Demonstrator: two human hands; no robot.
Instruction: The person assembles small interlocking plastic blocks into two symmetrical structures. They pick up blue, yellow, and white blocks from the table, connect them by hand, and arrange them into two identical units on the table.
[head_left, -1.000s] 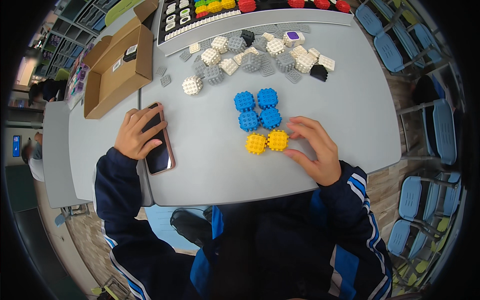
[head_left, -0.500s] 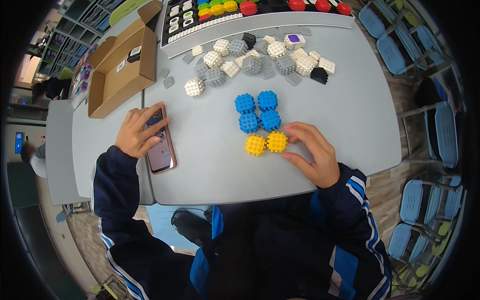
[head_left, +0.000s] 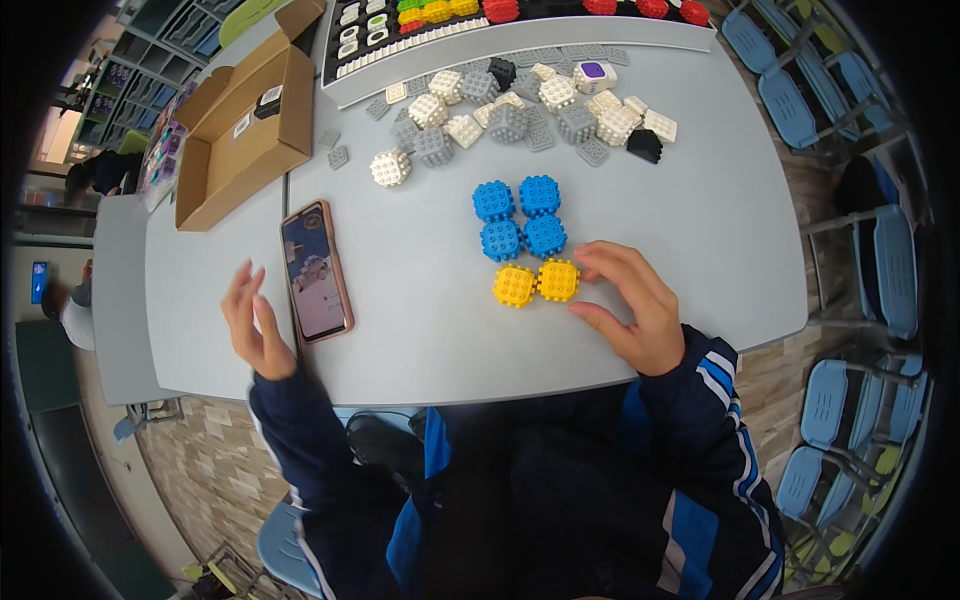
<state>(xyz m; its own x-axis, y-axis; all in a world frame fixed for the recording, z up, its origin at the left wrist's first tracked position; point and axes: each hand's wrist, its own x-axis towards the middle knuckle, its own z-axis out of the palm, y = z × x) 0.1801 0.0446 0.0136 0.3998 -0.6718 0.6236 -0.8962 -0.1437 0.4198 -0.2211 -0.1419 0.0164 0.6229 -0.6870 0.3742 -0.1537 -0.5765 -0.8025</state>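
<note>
My left hand (head_left: 257,322) is raised over the table's left part, fingers apart and holding nothing. Just to its right lies a smartphone (head_left: 318,272) in a pink case, its screen lit. My right hand (head_left: 640,308) is spread beside a pair of joined yellow studded cubes (head_left: 558,280), thumb and fingers around the right end; whether the fingertips touch it I cannot tell. Directly beyond the yellow pair stand several blue studded cubes (head_left: 545,236) in a two-column block. The yellow cubes sit very close to the blue ones; any join between them is unclear.
Loose white and grey cubes (head_left: 508,122), flat grey plates and black pieces (head_left: 644,146) lie beyond the blue block. A parts tray (head_left: 520,52) stands at the far edge, an open cardboard box (head_left: 245,135) at far left. Blue chairs (head_left: 885,270) line the right side.
My left hand has pulled back from the phone toward the near left, uncovering its screen, which shows a different picture. My right hand stays by the yellow cubes.
</note>
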